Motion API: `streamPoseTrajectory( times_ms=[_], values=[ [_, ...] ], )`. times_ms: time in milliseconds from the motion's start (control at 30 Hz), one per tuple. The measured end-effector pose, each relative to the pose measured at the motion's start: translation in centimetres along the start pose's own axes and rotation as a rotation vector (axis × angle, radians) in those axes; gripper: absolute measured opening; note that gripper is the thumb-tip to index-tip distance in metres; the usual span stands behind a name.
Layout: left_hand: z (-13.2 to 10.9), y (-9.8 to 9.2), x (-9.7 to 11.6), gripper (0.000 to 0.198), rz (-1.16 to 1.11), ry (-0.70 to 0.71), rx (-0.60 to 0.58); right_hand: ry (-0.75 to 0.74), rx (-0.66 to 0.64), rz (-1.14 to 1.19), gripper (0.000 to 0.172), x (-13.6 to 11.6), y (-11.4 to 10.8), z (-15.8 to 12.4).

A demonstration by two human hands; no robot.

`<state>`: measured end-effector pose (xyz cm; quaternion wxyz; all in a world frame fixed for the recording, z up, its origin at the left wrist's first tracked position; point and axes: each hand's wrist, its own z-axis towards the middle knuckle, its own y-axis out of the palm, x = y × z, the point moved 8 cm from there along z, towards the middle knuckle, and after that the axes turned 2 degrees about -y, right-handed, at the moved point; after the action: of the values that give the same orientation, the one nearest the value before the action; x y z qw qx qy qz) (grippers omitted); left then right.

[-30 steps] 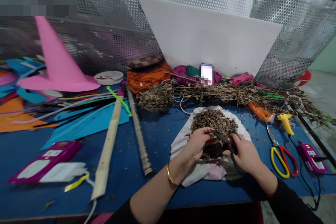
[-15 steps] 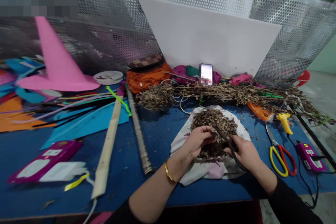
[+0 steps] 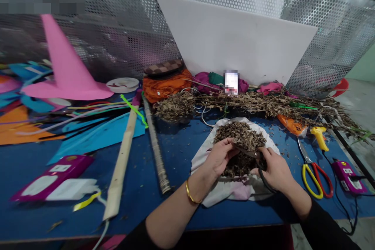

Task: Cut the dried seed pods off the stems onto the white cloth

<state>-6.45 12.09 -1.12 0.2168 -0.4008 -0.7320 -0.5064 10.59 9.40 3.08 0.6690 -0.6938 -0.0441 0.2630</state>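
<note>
While the right hand (image 3: pixel 275 168) grips dark-handled scissors (image 3: pixel 249 153), the blades span the gap toward the left fingertips, long axis roughly crosswise, pointing left and slightly away from the wearer. Handle loop hangs on the near side of the right hand. Left hand (image 3: pixel 219 157) is curled in a pinch at the blade tips; can't tell what's between its fingers. Crushed dry leaves (image 3: pixel 238 129) sit directly beneath and just beyond both hands, heaped on white cloth (image 3: pixel 202 160). Right hand is nearer the scissors' pivot, left nearer the tips. Dry stalks (image 3: pixel 263 105) lie beyond the heap. Right of the right hand: red-and-yellow-handled scissors (image 3: pixel 317 179), yellow glue gun (image 3: pixel 318 137). Left of the left hand: striped rod (image 3: pixel 156 148). Only the leaf heap crowds the blades.
</note>
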Motion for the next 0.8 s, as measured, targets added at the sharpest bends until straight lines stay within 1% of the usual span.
streamPoseTrajectory(
  times_ms=[67,200,267,467,567,800],
  values=[
    [-0.1,0.0,-0.1,0.018,-0.001,-0.007,0.015,-0.001,-0.007,0.005,0.051,-0.1,0.0,0.0],
    [-0.4,-0.4,0.2,0.019,0.006,0.012,0.095,-0.006,-0.010,0.022,0.051,-0.1,-0.2,0.0],
    [-0.5,-0.4,0.2,0.019,0.026,0.013,0.113,-0.005,-0.012,0.016,0.051,-0.1,-0.1,0.0],
    [-0.6,-0.1,0.0,0.017,0.122,-0.008,0.094,-0.014,-0.005,-0.003,0.047,-0.2,0.0,0.0],
    [-0.6,0.0,0.1,0.015,0.135,-0.002,0.089,-0.017,-0.012,0.011,0.045,-0.4,0.0,0.0],
    [-1.1,0.1,0.8,0.026,0.151,0.062,0.123,-0.012,-0.043,0.056,0.040,-0.4,0.2,-0.3]
  ],
)
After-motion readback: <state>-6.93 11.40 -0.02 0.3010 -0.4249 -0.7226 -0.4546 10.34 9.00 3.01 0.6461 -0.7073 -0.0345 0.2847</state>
